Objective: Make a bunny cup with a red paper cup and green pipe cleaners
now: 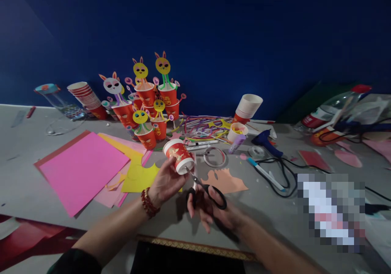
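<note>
"While you've got both hands busy, status on each?"

"Left hand: grasping a red and white paper cup, fingers wrapped round its side and underneath. Right hand: on the scissors, black handle loops around the digits, a couple of fingers hanging loose below."

"Where's the cup, exactly?"

"Off the table, in front of me, tilted, near white end turned toward me and the right hand. Scissor tips are at that end. Can't tell if they've gone through."

"What's around it?"

"Left: big pink sheet, then a cut yellow sheet beside the left wrist. Right: peach paper offcut flat just past the scissors, tape roll behind it. Two marker pens beyond the cup, purple glue stick leaning to the right of them. Blue glue gun further right, cable looped on the table."

"Back row?"

"Red cups with rabbit faces, left of center. Heap of colored pipe cleaners in the middle. Stacked cups to the right of those. Large plastic bottle at far right, tilted, red cap."
</note>
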The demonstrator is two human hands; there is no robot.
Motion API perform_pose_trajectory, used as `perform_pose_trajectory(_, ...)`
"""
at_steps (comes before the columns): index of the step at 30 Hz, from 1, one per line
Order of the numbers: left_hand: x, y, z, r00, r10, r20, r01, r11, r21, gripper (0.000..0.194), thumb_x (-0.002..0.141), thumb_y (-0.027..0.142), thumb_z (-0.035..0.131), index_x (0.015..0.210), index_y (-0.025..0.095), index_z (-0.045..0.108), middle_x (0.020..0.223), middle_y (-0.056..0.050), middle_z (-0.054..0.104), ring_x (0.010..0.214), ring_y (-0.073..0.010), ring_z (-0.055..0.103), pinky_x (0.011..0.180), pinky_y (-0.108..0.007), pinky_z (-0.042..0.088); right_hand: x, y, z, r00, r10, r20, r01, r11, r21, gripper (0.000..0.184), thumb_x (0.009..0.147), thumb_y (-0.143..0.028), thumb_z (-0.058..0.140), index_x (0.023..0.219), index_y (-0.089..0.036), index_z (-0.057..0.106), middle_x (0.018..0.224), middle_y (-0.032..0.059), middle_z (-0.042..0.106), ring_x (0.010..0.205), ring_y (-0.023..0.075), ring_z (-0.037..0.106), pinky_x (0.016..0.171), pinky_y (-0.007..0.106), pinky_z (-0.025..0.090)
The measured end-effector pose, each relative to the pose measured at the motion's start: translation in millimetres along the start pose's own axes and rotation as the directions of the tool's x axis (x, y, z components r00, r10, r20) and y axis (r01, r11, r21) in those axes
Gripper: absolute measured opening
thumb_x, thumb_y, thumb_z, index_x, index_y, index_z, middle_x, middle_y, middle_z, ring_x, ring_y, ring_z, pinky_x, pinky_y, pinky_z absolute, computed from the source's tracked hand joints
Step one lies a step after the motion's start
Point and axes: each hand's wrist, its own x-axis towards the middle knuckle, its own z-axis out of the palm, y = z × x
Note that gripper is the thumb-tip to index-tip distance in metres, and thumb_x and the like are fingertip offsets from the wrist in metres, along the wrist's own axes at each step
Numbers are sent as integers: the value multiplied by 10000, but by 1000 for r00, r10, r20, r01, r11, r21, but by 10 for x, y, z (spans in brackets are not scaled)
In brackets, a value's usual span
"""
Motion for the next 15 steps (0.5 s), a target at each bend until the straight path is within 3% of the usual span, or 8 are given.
perform_pose_trajectory(7, -14, -6, 25, 998, 52, 47, -51, 999, -17, 443, 843, 202, 592, 1280, 132, 569, 1126, -128, 738, 1137, -251, 667, 1052, -371, 473, 41, 91, 21, 986, 76, 145, -105, 975, 198, 794, 795, -866, 375, 1045, -138, 572, 883, 96, 666, 444, 63, 464, 331, 178, 447)
perform_pose_trajectory(11, -8, -9, 20, 994, 72, 81, -69, 996, -49, 436, 820, 189, 595, 1254, 143, 590, 1129, -123, 734, 1125, -260, 669, 1057, -389, 472, 26, 75, 41, 972, 125, 201, -176, 949, 260, 824, 798, -873, 344, 1145, -158, 564, 926, 89, 665, 462, 80, 493, 314, 177, 422)
perform_pose_trajectory(15, -17, -17, 32, 993, 83, 88, -78, 995, -63, 460, 803, 179, 599, 1263, 187, 585, 1131, -90, 734, 1092, -252, 679, 1041, -397, 492, 30, 84, 27, 958, 95, 270, -194, 910, 367, 830, 826, -862, 281, 1139, -147, 563, 973, 113, 672, 461, 91, 492, 285, 181, 366)
